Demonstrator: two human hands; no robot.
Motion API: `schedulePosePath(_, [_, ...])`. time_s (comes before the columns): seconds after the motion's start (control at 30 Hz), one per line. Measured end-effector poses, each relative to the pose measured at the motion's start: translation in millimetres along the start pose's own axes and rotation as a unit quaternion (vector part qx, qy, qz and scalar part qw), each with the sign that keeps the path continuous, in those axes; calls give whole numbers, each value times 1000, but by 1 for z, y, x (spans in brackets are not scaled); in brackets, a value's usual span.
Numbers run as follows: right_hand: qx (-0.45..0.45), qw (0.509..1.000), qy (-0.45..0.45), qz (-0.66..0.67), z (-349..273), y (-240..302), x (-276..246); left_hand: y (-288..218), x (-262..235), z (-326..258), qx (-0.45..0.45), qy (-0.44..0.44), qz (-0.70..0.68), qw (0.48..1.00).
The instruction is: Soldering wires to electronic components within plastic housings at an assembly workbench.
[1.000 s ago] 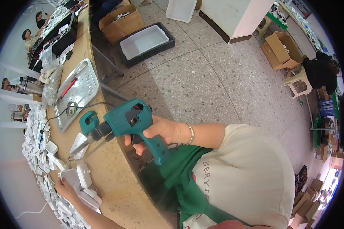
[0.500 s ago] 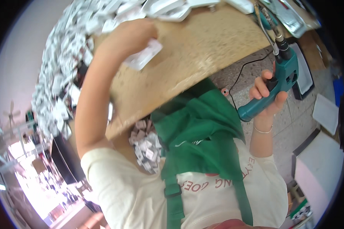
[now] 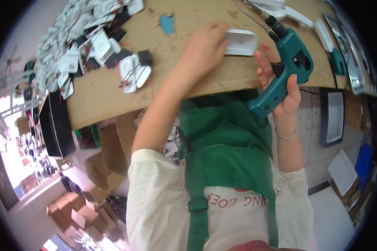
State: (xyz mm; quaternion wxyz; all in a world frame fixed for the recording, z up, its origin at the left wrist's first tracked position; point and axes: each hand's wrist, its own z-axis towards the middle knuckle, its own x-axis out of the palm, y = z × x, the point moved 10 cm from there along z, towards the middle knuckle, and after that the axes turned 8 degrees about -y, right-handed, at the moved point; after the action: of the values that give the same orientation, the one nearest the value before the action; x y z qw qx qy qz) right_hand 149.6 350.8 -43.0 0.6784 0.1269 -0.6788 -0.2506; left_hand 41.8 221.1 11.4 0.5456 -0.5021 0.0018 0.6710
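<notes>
My left hand (image 3: 205, 48) is over the table, its fingers closed on the end of a white plastic cover (image 3: 242, 42), a shallow rectangular piece. In my right hand (image 3: 285, 98) is a teal soldering gun (image 3: 284, 71) with a black trigger. The thumb presses against its handle, and the other fingers are loosely spread beside the trigger. The gun points away from me, just right of the cover and apart from it. Its front end is black, with a thin feed line attached; the hot tip is hard to make out.
On the left of the wooden table (image 3: 167, 81) lies a heap of white plastic parts (image 3: 98, 44) with wires and black blocks. A blue scrap (image 3: 167, 24) lies farther back. Metal trays (image 3: 351, 54) stand at the right. Cardboard boxes (image 3: 109, 157) are below the table at left.
My left hand has come rightward, away from the heap, with the white cover, and is now beside the soldering gun. The whole view has turned and shifted. My right hand still grips the gun.
</notes>
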Motion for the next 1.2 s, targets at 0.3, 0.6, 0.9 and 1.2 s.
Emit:
schedulePosePath(0.3, [-2,997,-70,-22,15,-14,-11,17,-183,-89,-99,-248,264,927])
schedulePosePath(0.6, [-27,993,-96,-62,11,-11,-8,95,-199,-141,-280,-186,159,928])
schedulePosePath(0.9, [-42,992,-105,-58,7,-9,-7,115,-236,-100,-106,-489,-223,837])
schedulePosePath(1.2, [-53,989,-115,-72,7,-7,-10,4,-156,-52,156,-157,269,937])
